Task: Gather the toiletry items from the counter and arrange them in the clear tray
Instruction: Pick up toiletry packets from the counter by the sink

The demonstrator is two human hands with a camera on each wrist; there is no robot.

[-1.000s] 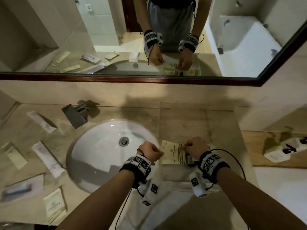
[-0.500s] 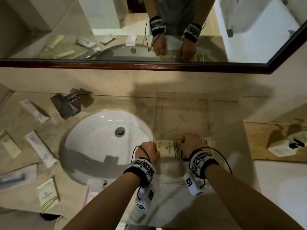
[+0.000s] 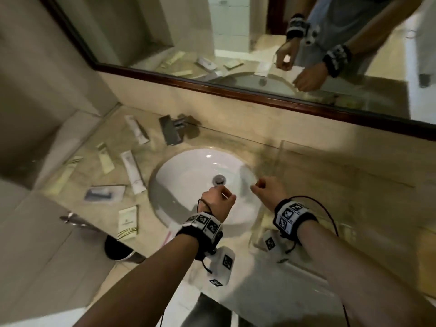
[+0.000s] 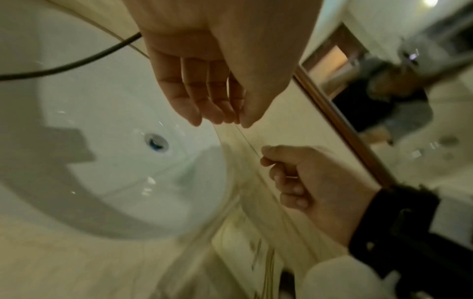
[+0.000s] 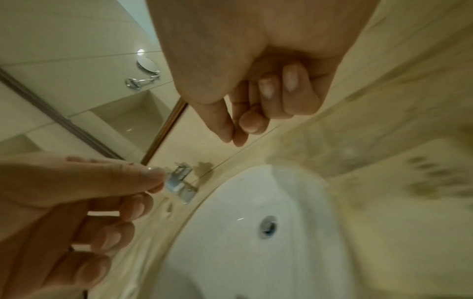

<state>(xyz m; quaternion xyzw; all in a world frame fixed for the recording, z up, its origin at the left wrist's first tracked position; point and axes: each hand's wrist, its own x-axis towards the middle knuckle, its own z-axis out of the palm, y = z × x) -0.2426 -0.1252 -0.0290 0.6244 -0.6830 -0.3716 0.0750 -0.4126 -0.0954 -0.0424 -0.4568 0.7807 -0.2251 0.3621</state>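
Note:
The clear tray (image 3: 330, 161) sits on the counter right of the sink, with beige packets (image 3: 266, 220) lying at its near end, partly hidden by my right wrist. Those packets (image 4: 245, 252) also show blurred in the left wrist view. Both hands hover over the sink's right side and hold nothing. My left hand (image 3: 218, 201) has loosely bent fingers (image 4: 194, 109) near the thumb. My right hand (image 3: 265, 190) is curled into a fist (image 5: 258, 113) beside the tray's left wall. On the left counter lie a white tube (image 3: 132, 172), a beige sachet (image 3: 105, 158) and a beige packet (image 3: 128, 221).
A white sink (image 3: 188, 175) with a square faucet (image 3: 173, 131) fills the middle. Another white tube (image 3: 136, 129), a clear-wrapped dark item (image 3: 103, 194) and a long sachet (image 3: 62, 175) lie further left. A black bin (image 3: 118, 249) stands below the counter edge. A mirror (image 3: 236, 43) runs behind.
Both hands let go of the beige packets in the tray and moved left over the sink. The head view has swung left toward the scattered items.

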